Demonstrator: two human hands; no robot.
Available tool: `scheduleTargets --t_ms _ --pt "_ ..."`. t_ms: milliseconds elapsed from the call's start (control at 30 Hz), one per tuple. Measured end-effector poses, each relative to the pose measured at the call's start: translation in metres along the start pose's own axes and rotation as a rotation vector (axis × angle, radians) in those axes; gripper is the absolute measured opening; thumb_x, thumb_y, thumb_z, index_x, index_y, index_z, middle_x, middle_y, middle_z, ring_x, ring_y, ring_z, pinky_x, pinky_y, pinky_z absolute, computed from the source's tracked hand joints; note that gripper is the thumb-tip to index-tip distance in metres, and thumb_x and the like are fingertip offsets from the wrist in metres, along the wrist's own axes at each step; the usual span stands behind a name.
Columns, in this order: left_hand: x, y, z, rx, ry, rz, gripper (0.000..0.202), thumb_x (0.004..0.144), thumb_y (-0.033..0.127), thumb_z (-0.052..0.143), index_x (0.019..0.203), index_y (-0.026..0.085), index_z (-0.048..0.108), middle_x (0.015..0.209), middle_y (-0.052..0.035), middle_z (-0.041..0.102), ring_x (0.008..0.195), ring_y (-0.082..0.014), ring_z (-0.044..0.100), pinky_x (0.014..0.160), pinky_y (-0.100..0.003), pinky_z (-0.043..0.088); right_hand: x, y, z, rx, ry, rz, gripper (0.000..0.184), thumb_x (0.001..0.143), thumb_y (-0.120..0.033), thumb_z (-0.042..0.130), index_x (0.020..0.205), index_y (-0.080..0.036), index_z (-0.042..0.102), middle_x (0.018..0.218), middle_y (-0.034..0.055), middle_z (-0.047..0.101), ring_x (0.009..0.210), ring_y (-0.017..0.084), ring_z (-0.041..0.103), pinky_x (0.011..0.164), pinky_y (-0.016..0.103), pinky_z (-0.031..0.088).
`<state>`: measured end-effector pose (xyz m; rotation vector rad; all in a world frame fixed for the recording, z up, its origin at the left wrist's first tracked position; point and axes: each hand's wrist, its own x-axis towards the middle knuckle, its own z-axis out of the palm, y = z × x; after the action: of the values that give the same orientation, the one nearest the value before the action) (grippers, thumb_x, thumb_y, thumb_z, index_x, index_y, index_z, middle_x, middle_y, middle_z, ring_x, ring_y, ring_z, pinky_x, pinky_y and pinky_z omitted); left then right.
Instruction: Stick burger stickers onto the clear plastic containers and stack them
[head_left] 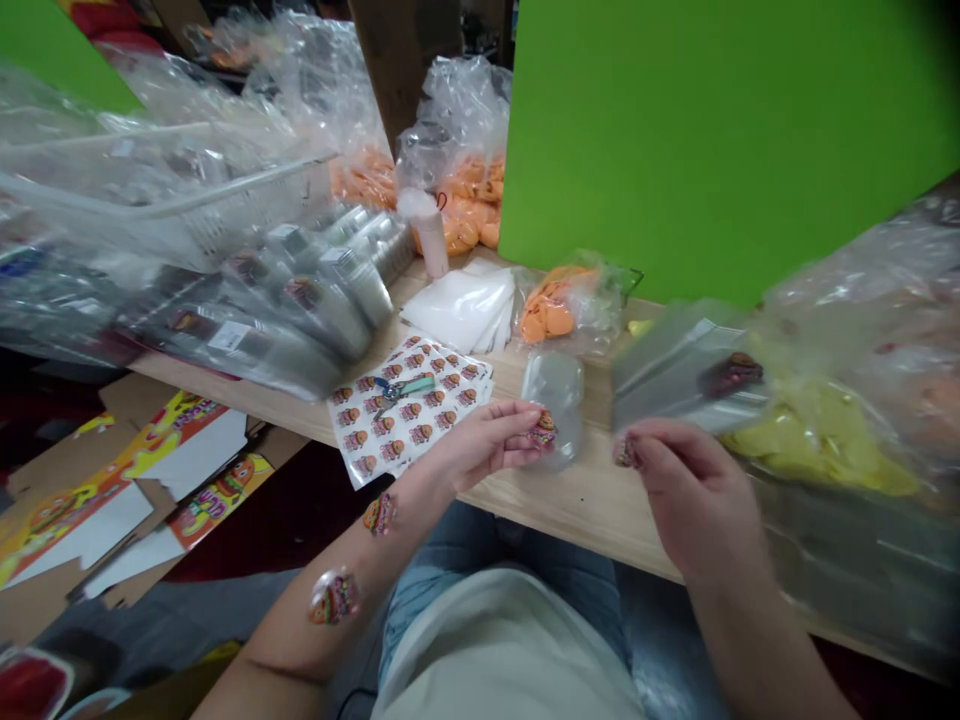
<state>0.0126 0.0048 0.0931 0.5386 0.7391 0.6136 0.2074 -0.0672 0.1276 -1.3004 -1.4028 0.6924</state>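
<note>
Two stickers [380,513] sit on your left forearm [300,645], seemingly parked there for quick reach, while your left hand [480,447] pinches a third sticker [543,431] over a clear blister [561,400] on the tabletop [600,500] and your right hand [694,490] narrowly pinches a fourth sticker [625,453]

A sticker sheet [409,405] lies on the wooden surface [570,490] with a keychain [401,392] on top of it, and a clear plastic tub [559,405] sits just to its right. Behind them lie a stack of paper sleeves [461,305] and a small bag of pieces [559,310], with a board [712,130] upright farther back on the right. Bagged packets [255,320] pile on the left before a basket [172,190], more bags [825,440] heap on the right, and flattened cardboard [127,490] lies below the surface at lower left.
</note>
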Motion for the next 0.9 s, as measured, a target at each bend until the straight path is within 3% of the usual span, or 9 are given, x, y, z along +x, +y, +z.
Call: scheduleTargets --t_ms 133,333,400,500,567,633,733,800,900 --pt "-0.011 0.005 0.009 0.12 0.009 0.063 0.025 0.08 0.026 0.062 0.104 0.017 0.062 0.093 -0.0058 0.068 0.077 -0.0103 0.066 0.076 -0.022 0.052 0.014 0.022 0.008 0.247 -0.011 0.321 0.014 0.078 -0.033 0.06 0.087 -0.025 0.068 0.071 0.0004 0.064 0.062 0.012 0.056 0.057 0.028 0.048" --pt "-0.018 0.0 0.011 0.386 0.109 0.412 0.067 0.068 0.024 0.073 0.127 0.032 0.041 0.141 -0.0064 0.035 0.096 -0.0167 0.063 0.088 -0.035 0.052 0.016 0.02 0.006 -0.115 -0.189 0.149 0.033 0.082 -0.033 0.055 0.114 -0.029 0.06 0.092 0.0027 0.065 0.08 0.016 0.059 0.072 0.034 0.05" --pt "-0.016 -0.004 0.013 0.436 0.109 0.459 0.082 0.064 0.024 0.075 0.131 0.039 0.031 0.142 -0.0061 0.031 0.092 -0.0151 0.063 0.085 -0.035 0.054 0.017 0.017 0.008 -0.216 -0.252 0.079 0.042 0.083 -0.032 0.053 0.124 -0.029 0.052 0.088 0.0023 0.064 0.078 0.016 0.059 0.072 0.034 0.05" --pt "-0.013 -0.013 0.022 0.473 0.124 0.484 0.086 0.066 0.024 0.074 0.133 0.041 0.023 0.13 -0.0058 0.041 0.075 -0.0086 0.063 0.077 -0.032 0.056 0.015 0.019 0.014 -0.227 -0.287 0.046 0.056 0.081 -0.028 0.056 0.134 -0.029 0.038 0.091 0.0022 0.063 0.084 0.016 0.058 0.077 0.036 0.049" --pt "-0.011 -0.02 0.029 0.443 0.186 0.533 0.085 0.069 0.024 0.071 0.133 0.041 0.019 0.121 -0.0044 0.044 0.066 -0.0049 0.06 0.072 -0.03 0.056 0.013 0.024 0.018 -0.115 -0.226 0.097 0.067 0.077 -0.029 0.062 0.137 -0.028 0.031 0.103 0.0044 0.061 0.094 0.017 0.058 0.081 0.037 0.049" --pt "-0.008 -0.027 0.034 0.409 0.238 0.581 0.088 0.071 0.024 0.07 0.135 0.043 0.011 0.119 -0.0045 0.043 0.065 -0.0047 0.059 0.072 -0.031 0.056 0.013 0.032 0.018 0.035 -0.178 0.221 0.061 0.076 -0.033 0.063 0.131 -0.025 0.039 0.101 0.0056 0.063 0.091 0.017 0.06 0.076 0.036 0.051" --pt "-0.003 -0.033 0.027 0.51 0.274 0.673 0.093 0.073 0.025 0.069 0.137 0.041 0.005 0.129 -0.0083 0.038 0.091 -0.0145 0.061 0.086 -0.039 0.051 0.023 0.045 0.013 0.113 -0.042 0.324 0.039 0.076 -0.035 0.063 0.111 -0.021 0.053 0.08 0.0019 0.065 0.075 0.015 0.062 0.072 0.033 0.051" --pt "0.004 -0.034 0.013 0.68 0.282 0.764 0.096 0.073 0.026 0.069 0.139 0.038 0.002 0.137 -0.0107 0.033 0.117 -0.023 0.048 0.1 -0.046 0.04 0.036 0.054 0.01 0.084 0.023 0.318 0.042 0.073 -0.034 0.066 0.111 -0.022 0.052 0.077 0.0003 0.065 0.075 0.015 0.062 0.075 0.033 0.05" --pt "0.018 -0.039 -0.014 0.891 0.184 0.829 0.106 0.071 0.028 0.071 0.141 0.032 -0.009 0.137 -0.0123 0.04 0.133 -0.0262 0.03 0.109 -0.052 0.022 0.055 0.065 0.012 0.092 -0.208 0.366 0.051 0.072 -0.034 0.066 0.117 -0.022 0.047 0.076 -0.0007 0.066 0.075 0.016 0.062 0.077 0.034 0.048"
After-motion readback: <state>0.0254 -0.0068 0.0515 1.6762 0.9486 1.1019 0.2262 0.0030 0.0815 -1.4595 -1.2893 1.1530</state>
